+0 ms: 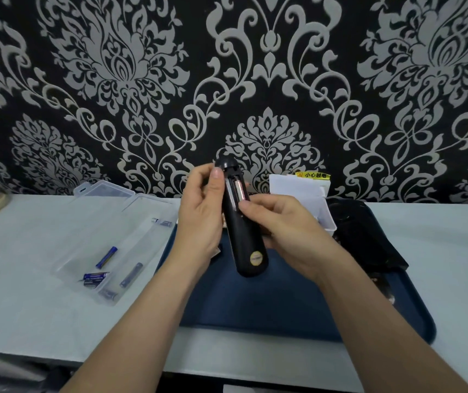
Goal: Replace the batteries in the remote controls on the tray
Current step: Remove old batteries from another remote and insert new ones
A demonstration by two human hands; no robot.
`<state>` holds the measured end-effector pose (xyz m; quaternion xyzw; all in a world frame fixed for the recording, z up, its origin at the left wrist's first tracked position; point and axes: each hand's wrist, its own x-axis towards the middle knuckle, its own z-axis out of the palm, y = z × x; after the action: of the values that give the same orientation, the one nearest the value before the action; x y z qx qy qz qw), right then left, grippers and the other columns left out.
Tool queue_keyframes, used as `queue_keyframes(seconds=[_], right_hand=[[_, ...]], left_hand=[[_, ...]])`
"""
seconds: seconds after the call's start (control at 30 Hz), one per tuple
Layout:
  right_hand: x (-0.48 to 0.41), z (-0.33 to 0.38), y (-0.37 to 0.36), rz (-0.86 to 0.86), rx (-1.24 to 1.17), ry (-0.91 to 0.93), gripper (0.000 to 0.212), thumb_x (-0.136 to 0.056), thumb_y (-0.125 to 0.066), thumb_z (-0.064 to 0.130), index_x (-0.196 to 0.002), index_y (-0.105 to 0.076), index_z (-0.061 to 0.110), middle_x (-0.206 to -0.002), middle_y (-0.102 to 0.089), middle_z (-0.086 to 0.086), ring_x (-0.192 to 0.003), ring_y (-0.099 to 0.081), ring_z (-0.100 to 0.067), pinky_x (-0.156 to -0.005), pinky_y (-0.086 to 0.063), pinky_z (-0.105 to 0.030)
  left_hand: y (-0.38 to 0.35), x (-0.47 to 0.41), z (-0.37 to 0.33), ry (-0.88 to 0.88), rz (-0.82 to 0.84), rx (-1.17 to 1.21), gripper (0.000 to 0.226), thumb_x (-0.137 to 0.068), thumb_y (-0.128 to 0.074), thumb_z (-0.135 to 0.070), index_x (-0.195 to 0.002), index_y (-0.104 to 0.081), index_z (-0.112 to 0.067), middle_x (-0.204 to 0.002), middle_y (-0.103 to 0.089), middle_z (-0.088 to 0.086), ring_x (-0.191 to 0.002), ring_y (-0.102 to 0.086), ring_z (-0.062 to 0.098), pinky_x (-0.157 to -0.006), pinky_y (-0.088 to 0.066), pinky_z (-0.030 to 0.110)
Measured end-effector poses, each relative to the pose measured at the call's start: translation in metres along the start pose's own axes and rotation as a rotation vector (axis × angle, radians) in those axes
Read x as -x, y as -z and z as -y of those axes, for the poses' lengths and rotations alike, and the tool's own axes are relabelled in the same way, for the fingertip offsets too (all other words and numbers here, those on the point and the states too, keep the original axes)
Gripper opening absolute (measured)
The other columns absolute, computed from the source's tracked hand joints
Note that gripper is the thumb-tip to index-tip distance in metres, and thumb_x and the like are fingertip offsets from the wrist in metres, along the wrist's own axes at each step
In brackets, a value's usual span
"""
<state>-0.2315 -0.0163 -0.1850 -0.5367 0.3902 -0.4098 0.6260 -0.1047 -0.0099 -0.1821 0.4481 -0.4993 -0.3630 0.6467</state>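
My left hand (198, 217) grips long black plastic remote control (245, 242), back side up, above dark blue rectangular tray (255, 307). My right hand (283, 231) clasps remote's other side, thumb tip on copper-coloured cylindrical battery (239, 191) in open bay. Left of tray: clear plastic box (108, 219) with loose blue batteries (106, 257).

Hands (244, 219) hold remote (244, 231) above tray (255, 307); battery box (108, 239) lies left.

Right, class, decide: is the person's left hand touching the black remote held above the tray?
Touching. The head view shows the left hand gripping the black remote, with its thumb pressed against the remote's upper left edge.
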Motion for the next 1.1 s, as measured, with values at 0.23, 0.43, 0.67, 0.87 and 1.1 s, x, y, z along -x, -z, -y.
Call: queue_keyframes(seconds=[0.23,0.43,0.67,0.87,1.1], right_hand=[[0.0,0.002,-0.003,-0.077,0.017,0.069,0.016,-0.096,-0.053,0.01,-0.091,-0.068,0.013,-0.077,-0.071,-0.007,-0.073,-0.072,-0.026,-0.071,-0.057,-0.034],[0.0,0.004,-0.002,0.058,-0.023,-0.017,0.024,-0.09,-0.05,0.027,-0.082,-0.07,0.016,-0.081,-0.071,-0.008,-0.079,-0.068,-0.02,-0.076,-0.052,-0.034],[0.003,0.012,-0.003,-0.086,0.031,-0.042,0.026,-0.091,-0.05,0.036,-0.076,-0.066,0.021,-0.072,-0.065,0.004,-0.076,-0.058,-0.012,-0.071,-0.043,-0.034],[0.011,0.019,0.002,0.069,-0.062,-0.081,0.038,-0.099,-0.038,0.031,-0.099,-0.071,0.013,-0.1,-0.075,-0.009,-0.088,-0.072,-0.017,-0.06,-0.056,-0.034],[0.01,0.013,0.007,0.166,-0.264,-0.084,0.035,-0.102,-0.034,0.023,-0.101,-0.068,0.012,-0.097,-0.074,-0.008,-0.087,-0.071,-0.018,-0.06,-0.058,-0.036]], left_hand=[[0.006,0.0,-0.015,0.205,0.191,0.052,0.022,-0.097,-0.05,-0.026,-0.106,-0.065,-0.012,-0.071,-0.065,-0.008,-0.054,-0.053,0.0,-0.049,-0.04,0.022],[0.018,-0.002,-0.02,0.195,0.358,0.171,0.047,-0.082,-0.053,-0.05,-0.109,-0.068,-0.016,-0.095,-0.072,0.004,-0.064,-0.064,0.01,-0.048,-0.048,0.02],[0.004,0.004,-0.018,-0.114,0.199,-0.021,0.022,-0.082,-0.067,-0.039,-0.092,-0.073,-0.021,-0.085,-0.073,-0.005,-0.085,-0.068,0.01,-0.075,-0.053,0.021],[-0.001,0.009,-0.019,-0.256,0.204,-0.154,0.011,-0.077,-0.072,-0.037,-0.085,-0.071,-0.029,-0.078,-0.069,-0.003,-0.075,-0.061,0.005,-0.071,-0.052,0.021],[-0.004,0.009,-0.012,-0.444,0.187,-0.37,0.019,-0.083,-0.066,-0.036,-0.093,-0.071,-0.022,-0.084,-0.069,-0.004,-0.081,-0.064,0.012,-0.073,-0.05,0.025]])
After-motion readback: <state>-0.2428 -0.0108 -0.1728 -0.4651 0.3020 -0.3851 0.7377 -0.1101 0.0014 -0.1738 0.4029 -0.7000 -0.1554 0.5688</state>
